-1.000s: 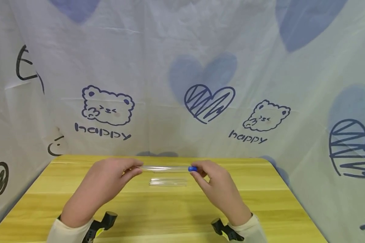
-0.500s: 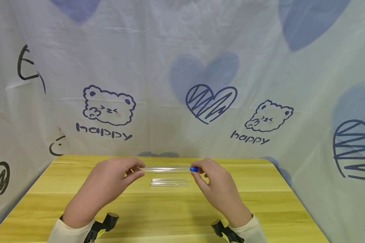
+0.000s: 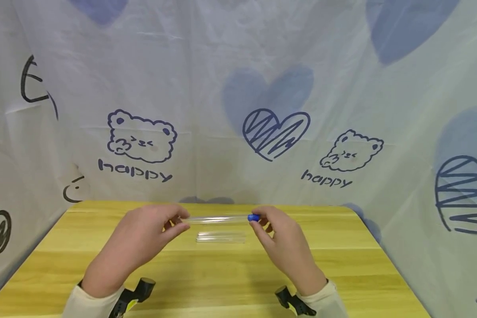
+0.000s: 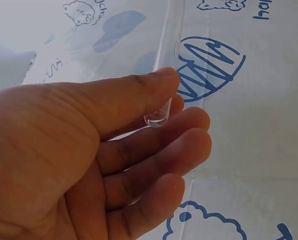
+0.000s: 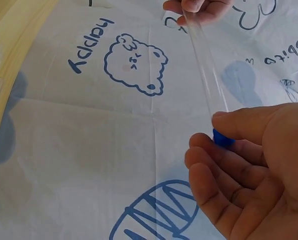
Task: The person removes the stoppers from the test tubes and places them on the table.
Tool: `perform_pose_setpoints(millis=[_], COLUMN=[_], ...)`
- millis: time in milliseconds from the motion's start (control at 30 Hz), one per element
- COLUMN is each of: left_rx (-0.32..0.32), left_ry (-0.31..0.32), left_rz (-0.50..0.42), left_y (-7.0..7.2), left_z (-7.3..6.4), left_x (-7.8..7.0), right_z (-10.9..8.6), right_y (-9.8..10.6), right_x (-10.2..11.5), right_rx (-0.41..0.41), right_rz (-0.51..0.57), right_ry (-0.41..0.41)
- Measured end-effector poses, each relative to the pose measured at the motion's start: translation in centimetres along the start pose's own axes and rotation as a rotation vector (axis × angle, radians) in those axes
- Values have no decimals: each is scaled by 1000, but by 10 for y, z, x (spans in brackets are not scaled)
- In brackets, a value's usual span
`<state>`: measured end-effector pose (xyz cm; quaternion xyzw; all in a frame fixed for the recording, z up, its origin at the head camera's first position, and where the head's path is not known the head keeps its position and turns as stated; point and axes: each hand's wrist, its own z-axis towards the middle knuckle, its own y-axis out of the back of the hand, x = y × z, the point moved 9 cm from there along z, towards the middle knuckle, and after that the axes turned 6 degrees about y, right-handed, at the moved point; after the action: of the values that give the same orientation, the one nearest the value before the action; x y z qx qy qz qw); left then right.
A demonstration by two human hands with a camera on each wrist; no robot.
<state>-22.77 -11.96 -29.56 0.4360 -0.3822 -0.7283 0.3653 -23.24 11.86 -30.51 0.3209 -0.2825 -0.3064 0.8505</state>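
Observation:
A clear test tube (image 3: 218, 219) is held level above the table between both hands. My left hand (image 3: 143, 234) pinches its plain end with thumb and forefinger. In the left wrist view, the rounded bottom (image 4: 156, 119) of the tube pokes out past the thumb. At the other end sits a blue cap (image 3: 253, 217), pinched by my right hand (image 3: 284, 240). The right wrist view shows the thumb lying across the tube's capped end, with the blue cap (image 5: 222, 139) partly hidden by the fingers. Several clear tubes (image 3: 220, 237) lie side by side on the table, just nearer than the held one.
The wooden table (image 3: 222, 274) stretches beneath both hands. Behind it and along the sides hangs a pale cloth (image 3: 206, 88) printed with hearts and bears. A black wrist camera (image 3: 145, 289) is strapped at the left cuff, another camera (image 3: 283, 296) at the right.
Both hands keep their pinch on the tube and its cap. The tube has shifted very slightly to the right in the view; the loose tubes lie as before.

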Motion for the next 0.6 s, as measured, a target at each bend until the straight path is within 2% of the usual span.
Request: perform_pose_setpoints(millis=[133, 300, 467, 600], left_rx=[-3, -24, -69, -100], left_ry=[-4, -21, -67, -72], left_rz=[8, 21, 32, 41], left_y=[-1, -2, 3, 7], left_z=[-1, -2, -3, -3], left_x=[0, -1, -2, -2], right_z=[-1, -3, -3, -2], right_y=[0, -1, -2, 0], right_x=[1, 0, 2, 4], right_rx=[-20, -36, -55, -80], right_rz=[34, 25, 17, 7], right_ry=[3, -7, 6, 31])
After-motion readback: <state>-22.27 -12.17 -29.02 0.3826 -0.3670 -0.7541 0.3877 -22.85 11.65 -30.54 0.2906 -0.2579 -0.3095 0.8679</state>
